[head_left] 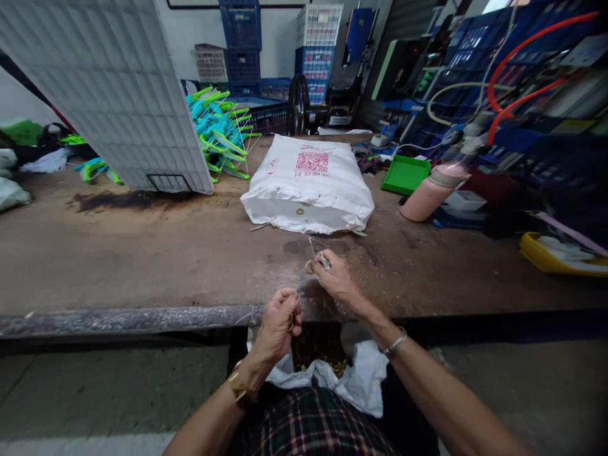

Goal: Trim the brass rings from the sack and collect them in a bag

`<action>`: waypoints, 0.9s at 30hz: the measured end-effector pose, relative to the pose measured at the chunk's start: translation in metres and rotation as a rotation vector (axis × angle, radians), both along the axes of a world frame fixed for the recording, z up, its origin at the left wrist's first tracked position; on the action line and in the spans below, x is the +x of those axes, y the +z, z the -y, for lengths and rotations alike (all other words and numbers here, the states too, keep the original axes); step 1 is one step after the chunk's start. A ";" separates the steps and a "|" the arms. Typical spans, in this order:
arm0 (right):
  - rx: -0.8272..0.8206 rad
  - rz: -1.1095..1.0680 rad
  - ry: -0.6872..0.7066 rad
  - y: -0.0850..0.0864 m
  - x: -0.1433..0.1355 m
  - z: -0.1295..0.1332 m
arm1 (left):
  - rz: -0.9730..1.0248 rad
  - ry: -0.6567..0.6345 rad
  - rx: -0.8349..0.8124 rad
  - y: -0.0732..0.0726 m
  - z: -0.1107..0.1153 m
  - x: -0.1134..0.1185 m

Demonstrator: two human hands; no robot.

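Note:
My left hand is closed at the table's front edge, with a brass-coloured ring partly showing between its fingers. Farther forward, over the tabletop, my right hand is closed as well. At its fingertips is another brass-coloured ring, and a small pale, silvery piece sticks out of the grip; its kind is unclear. Thin threads run from near that hand toward a white sack with red print. One small ring lies against the sack's near side. Below, more rings lie in white cloth at my lap.
A grey ribbed panel stands on the left of the table, beside green and blue plastic pieces. At right are a green tray, a pink bottle and a yellow tray. Stacked crates stand behind.

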State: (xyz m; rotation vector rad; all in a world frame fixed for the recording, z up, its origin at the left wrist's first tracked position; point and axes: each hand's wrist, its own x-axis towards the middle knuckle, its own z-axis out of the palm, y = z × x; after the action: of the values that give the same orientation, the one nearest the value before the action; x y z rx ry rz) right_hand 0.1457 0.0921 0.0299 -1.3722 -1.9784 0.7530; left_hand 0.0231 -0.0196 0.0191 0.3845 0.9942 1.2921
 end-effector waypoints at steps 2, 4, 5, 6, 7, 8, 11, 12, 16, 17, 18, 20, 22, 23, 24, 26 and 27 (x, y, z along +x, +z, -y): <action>-0.019 -0.127 -0.005 -0.004 -0.007 0.020 | -0.097 0.038 0.005 -0.002 -0.003 0.003; -0.052 -0.201 -0.012 -0.007 -0.013 0.036 | -0.158 0.054 0.028 -0.004 -0.004 0.005; -0.074 -0.226 -0.007 -0.008 -0.015 0.043 | -0.179 0.055 0.046 -0.005 -0.004 0.005; -0.099 -0.243 0.003 -0.009 -0.016 0.048 | -0.195 0.052 0.061 -0.006 -0.003 0.005; -0.121 -0.257 0.017 -0.009 -0.017 0.053 | -0.212 0.049 0.069 -0.007 -0.003 0.005; -0.140 -0.265 0.034 -0.008 -0.017 0.056 | -0.231 0.049 0.073 -0.008 -0.002 0.004; -0.203 -0.258 0.087 -0.005 -0.015 0.062 | -0.337 0.069 0.083 -0.009 0.001 0.001; -0.220 -0.252 0.103 -0.004 -0.014 0.062 | -0.395 0.079 0.101 -0.009 0.002 0.000; -0.226 -0.206 0.165 -0.006 -0.011 0.062 | -0.657 0.085 0.236 -0.006 0.006 -0.005; -0.226 -0.187 0.175 -0.008 -0.011 0.062 | -0.702 0.079 0.262 -0.005 0.006 -0.006; -0.231 -0.168 0.179 -0.009 -0.011 0.062 | -0.731 0.071 0.279 -0.004 0.007 -0.006; -0.249 -0.146 0.169 -0.012 -0.012 0.062 | -0.749 0.056 0.291 -0.004 0.008 -0.006; -0.266 -0.146 0.144 -0.014 -0.012 0.063 | -0.712 0.027 0.273 -0.004 0.008 -0.006; -0.279 -0.154 0.134 -0.014 -0.012 0.063 | -0.671 0.000 0.248 -0.004 0.008 -0.006; -0.295 -0.164 0.127 -0.014 -0.012 0.063 | -0.618 -0.034 0.213 -0.005 0.008 -0.005; -0.330 -0.190 0.118 -0.013 -0.011 0.063 | -0.500 -0.102 0.136 -0.007 0.008 -0.005; -0.342 -0.205 0.117 -0.013 -0.010 0.063 | -0.439 -0.129 0.109 -0.008 0.008 -0.004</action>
State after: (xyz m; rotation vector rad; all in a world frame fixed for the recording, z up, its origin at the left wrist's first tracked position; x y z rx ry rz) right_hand 0.1356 0.0292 0.0167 -1.3109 -1.8376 1.2813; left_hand 0.0188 -0.0281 0.0109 0.8290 1.2437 1.1708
